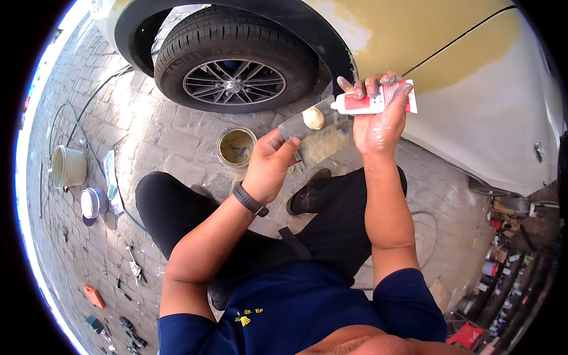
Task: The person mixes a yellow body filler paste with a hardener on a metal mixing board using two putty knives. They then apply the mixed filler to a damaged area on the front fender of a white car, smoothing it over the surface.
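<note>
While my left grip point(267, 167) is closed on one edge of a thin, translucent flat plate point(291, 126), my right grip point(381, 125) is closed around a red-and-white squeeze tube point(377, 105). The left thumb lies over the near corner of the plate. A rounded, cream-coloured lump of paste point(313, 118) sits on the plate, toward its far edge.

The tube lies across my right fingers with the thumb pressed over its crimped end. Its pale nozzle point(335, 106) points left, near the lump and apart from it. Grey smears are noted on the right fingers, and a glossy whitish smear on the palm. A dark-banded wristwatch point(250, 200) is worn on my left wrist.

An open, round metal can point(219, 151) with residue inside stands on the grey paved ground point(168, 139), just beyond my left grip. Beyond the can stands a black-tyred wheel with silver spokes point(235, 86). The vehicle body panel point(441, 29), to the right of the wheel, bears ochre and whitish patches. Well to the left stand a pale round bucket point(69, 167) and a small tub with a white lid point(93, 203).
</note>
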A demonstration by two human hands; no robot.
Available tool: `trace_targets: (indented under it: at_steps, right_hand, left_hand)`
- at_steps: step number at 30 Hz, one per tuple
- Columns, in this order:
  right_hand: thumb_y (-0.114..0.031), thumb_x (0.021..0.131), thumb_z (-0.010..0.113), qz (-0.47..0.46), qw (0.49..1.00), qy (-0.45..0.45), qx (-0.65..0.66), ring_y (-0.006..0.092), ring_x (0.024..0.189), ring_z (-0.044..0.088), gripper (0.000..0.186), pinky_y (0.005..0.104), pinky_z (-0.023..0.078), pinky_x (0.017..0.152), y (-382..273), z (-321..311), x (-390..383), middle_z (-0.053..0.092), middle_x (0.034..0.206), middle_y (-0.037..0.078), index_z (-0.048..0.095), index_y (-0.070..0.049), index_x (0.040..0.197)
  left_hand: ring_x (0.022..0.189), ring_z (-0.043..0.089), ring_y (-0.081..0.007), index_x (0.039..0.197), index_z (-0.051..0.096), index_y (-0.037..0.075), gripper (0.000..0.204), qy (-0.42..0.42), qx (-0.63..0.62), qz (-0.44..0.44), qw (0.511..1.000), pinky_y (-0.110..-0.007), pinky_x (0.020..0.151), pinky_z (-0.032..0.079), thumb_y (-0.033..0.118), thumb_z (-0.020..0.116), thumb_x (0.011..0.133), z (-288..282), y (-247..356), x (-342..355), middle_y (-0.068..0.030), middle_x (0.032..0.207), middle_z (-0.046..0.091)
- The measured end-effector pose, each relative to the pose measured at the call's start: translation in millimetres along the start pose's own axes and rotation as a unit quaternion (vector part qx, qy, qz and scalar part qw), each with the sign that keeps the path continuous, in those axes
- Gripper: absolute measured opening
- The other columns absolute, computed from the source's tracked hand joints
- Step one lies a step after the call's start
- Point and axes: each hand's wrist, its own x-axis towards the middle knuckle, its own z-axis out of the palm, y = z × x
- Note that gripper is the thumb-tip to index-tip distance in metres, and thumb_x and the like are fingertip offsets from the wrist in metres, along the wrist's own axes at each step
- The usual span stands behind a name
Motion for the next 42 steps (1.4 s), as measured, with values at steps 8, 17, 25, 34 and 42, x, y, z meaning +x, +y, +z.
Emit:
trace_targets:
  at_steps: [8,17,25,34,42]
  right_hand:
    - [-0.033,0.108,0.062,-0.027,0.997,0.036,-0.068,0.0157,0.083,0.049,0.024,0.0382,0.045,0.08,-2.7,-2.7,-11.8,0.051,0.096,0.003,0.055,-0.01,0.111]
    - [-0.062,0.105,0.055,0.014,0.997,0.063,-0.035,0.0156,0.067,0.045,0.049,0.0365,0.042,0.071,-8.0,-2.5,-0.8,0.044,0.076,0.0,0.049,-0.014,0.097]
    - [-0.061,0.107,0.05,0.016,0.997,0.054,-0.055,0.0126,0.06,0.038,0.049,0.0316,0.037,0.062,0.1,8.1,-1.2,0.04,0.071,0.0,0.046,-0.014,0.092]
    - [-0.058,0.11,0.044,0.008,0.996,0.033,-0.079,0.0117,0.054,0.031,0.051,0.0297,0.031,0.054,3.5,15.3,-5.0,0.034,0.065,-0.001,0.043,-0.014,0.085]
    - [-0.059,0.11,0.042,0.01,0.996,0.01,-0.084,0.0111,0.05,0.027,0.055,0.0295,0.03,0.053,2.6,18.1,-6.1,0.032,0.06,-0.001,0.042,-0.013,0.081]
  left_hand:
    - [0.105,0.067,-0.0095,0.133,0.065,0.001,0.03,-0.042,-0.01,-0.019,0.999,-0.027,0.087,0.053,0.013,0.06,0.106,7.7,1.7,3.0,-0.003,0.121,0.072]
    - [0.098,0.064,-0.007,0.132,0.066,0.001,0.029,-0.028,-0.001,-0.02,0.999,-0.027,0.083,0.052,0.013,0.061,0.106,3.8,2.0,-3.7,-0.0025,0.117,0.073]
    - [0.093,0.063,-0.0054,0.129,0.066,-0.001,0.027,-0.033,0.019,-0.015,0.999,-0.024,0.079,0.051,0.013,0.061,0.106,-0.3,1.6,-5.0,-0.0019,0.111,0.073]
    - [0.085,0.057,-0.0022,0.127,0.068,-0.004,0.026,-0.014,0.008,-0.006,1.0,-0.022,0.073,0.047,0.007,0.057,0.106,10.3,9.1,-9.3,0.0008,0.102,0.07]
    - [0.091,0.062,-0.0047,0.128,0.067,0.0,0.025,-0.028,0.029,-0.004,0.999,-0.024,0.08,0.051,0.011,0.06,0.106,3.8,4.5,-8.0,-0.0011,0.108,0.073]
